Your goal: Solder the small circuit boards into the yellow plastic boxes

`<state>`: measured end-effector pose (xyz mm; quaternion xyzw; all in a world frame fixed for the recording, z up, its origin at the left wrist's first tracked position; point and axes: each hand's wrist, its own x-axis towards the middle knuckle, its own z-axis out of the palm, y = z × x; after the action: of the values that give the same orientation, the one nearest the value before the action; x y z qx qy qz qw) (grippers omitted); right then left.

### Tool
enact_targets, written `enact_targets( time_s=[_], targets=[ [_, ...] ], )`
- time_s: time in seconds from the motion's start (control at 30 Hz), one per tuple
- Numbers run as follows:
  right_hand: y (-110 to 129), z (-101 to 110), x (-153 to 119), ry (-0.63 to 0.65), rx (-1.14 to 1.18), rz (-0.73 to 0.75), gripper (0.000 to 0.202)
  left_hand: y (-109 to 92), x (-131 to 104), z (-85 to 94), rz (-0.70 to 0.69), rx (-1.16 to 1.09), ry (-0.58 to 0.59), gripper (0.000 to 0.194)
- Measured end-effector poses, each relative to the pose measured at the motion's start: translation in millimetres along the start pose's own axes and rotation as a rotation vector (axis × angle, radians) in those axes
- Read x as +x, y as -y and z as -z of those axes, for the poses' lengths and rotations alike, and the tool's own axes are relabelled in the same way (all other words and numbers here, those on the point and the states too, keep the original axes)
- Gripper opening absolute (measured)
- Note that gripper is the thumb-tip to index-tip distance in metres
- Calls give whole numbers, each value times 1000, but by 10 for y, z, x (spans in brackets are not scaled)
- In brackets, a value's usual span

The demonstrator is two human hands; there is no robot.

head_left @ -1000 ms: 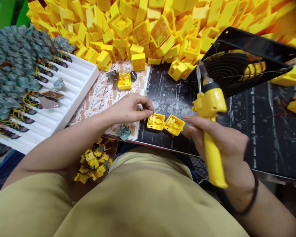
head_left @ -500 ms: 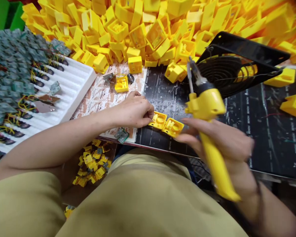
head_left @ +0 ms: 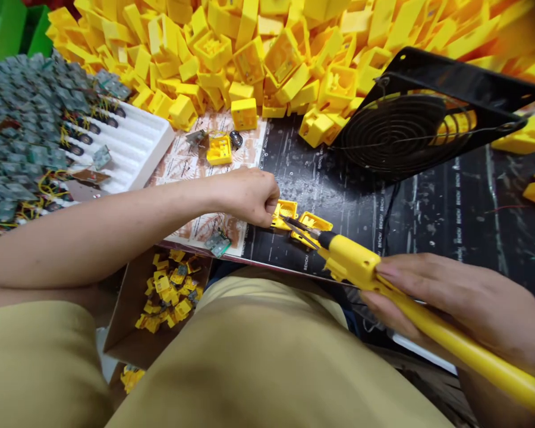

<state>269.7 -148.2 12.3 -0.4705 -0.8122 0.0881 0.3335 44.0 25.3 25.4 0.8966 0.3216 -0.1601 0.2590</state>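
Observation:
My left hand (head_left: pixel 252 195) is closed in a pinch at the left end of an opened yellow case (head_left: pixel 289 208), which lies on the black table near its front edge. Whatever its fingertips grip is hidden. My right hand (head_left: pixel 459 297) is wrapped round a yellow soldering gun (head_left: pixel 354 260), whose dark metal tip reaches left over the case, close to my left fingertips. The right half of the case (head_left: pixel 316 222) lies partly under the tip. Behind my left hand sits a yellow housing (head_left: pixel 219 150) beside a small round black part (head_left: pixel 236 139).
Yellow housings (head_left: pixel 245 56) are heaped along the back. A black fan (head_left: pixel 396 137) stands at the right. Circuit boards with wires cover a white foam tray (head_left: pixel 138 148) at the left. A loose board (head_left: pixel 217 242) lies near the front edge, above a cardboard box (head_left: pixel 122 318) of yellow parts.
My right hand has turned and lowered the soldering gun, bringing its tip from in front of the fan down and left over the case. My left hand has stayed nearly in place.

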Motion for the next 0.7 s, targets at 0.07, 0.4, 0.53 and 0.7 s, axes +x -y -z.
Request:
enact_targets(
  time_s=[0.07,0.4,0.53,0.7],
  targets=[
    [-4,-24,53,53,28,73,8,2,20,9,2,-6,11,5],
    [-57,81,333,148,-29,283,5,-27,41,41,63,-44,49,6],
    [-128,122,413,206,-105,440,14,-41,55,42,87,-17,63,3],
    [-160,201,452,142,-126,473,11,-54,64,50,78,30,62,4]
  ],
)
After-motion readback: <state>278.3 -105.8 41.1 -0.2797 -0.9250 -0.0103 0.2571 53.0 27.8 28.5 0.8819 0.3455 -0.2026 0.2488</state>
